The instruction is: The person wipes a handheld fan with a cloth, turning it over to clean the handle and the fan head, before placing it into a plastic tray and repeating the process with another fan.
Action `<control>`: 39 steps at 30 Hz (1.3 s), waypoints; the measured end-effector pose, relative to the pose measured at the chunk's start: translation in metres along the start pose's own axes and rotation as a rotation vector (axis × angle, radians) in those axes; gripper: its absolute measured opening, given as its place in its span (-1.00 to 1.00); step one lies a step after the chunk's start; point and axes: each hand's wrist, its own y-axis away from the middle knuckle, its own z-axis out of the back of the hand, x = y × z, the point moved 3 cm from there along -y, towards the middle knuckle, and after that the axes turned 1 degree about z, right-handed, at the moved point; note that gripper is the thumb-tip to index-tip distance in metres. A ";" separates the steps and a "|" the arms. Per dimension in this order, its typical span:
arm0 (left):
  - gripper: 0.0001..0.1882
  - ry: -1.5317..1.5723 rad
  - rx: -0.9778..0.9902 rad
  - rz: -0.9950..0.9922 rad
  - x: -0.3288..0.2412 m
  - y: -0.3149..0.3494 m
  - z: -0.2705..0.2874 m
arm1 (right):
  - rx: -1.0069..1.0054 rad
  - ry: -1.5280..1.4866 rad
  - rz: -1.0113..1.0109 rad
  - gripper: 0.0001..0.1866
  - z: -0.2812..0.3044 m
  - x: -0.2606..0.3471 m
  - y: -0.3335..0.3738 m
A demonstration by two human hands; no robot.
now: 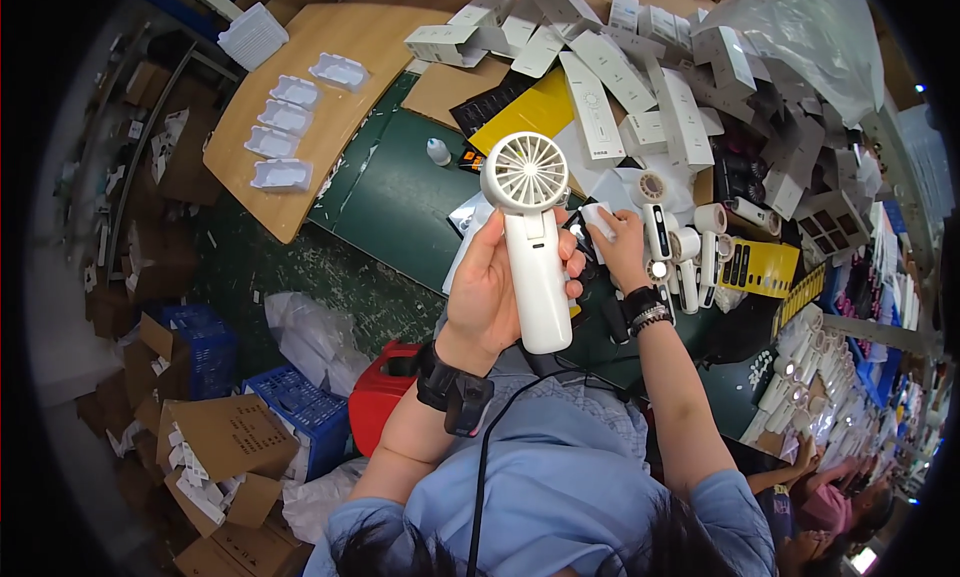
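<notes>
A white handheld fan (541,277) stands upright in my left hand (476,302), its round grille at the top and its handle pointing down toward me. The fingers of that hand wrap behind the handle. My right hand (624,245) is over the green table (380,212), its fingers closed on a white wad (599,219) that looks like a tissue or cloth. Just right of it lies a cluster of other handheld fans (686,245), some with dark display strips.
White boxes (595,107) are piled at the back right, beside a clear plastic bag (815,42). Several white trays (280,174) sit on the wooden tabletop (235,167) at left. A small bottle (438,152) stands mid-table. A red stool (378,392) and blue crates (305,407) are at lower left.
</notes>
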 end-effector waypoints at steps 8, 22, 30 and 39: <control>-0.44 0.003 0.072 0.014 -0.003 -0.002 0.010 | -0.101 -0.324 -0.116 -0.61 0.049 0.012 0.001; -0.44 0.070 0.041 -0.024 0.015 -0.012 0.002 | 0.025 -0.482 0.754 -0.71 0.156 0.218 -0.029; -0.44 -0.126 -0.109 0.018 0.016 -0.011 0.008 | 0.279 -0.539 0.717 -0.62 0.145 0.219 -0.001; -0.43 0.152 -0.026 0.069 0.028 -0.013 0.012 | 0.309 -0.601 0.717 -0.61 0.155 0.210 0.033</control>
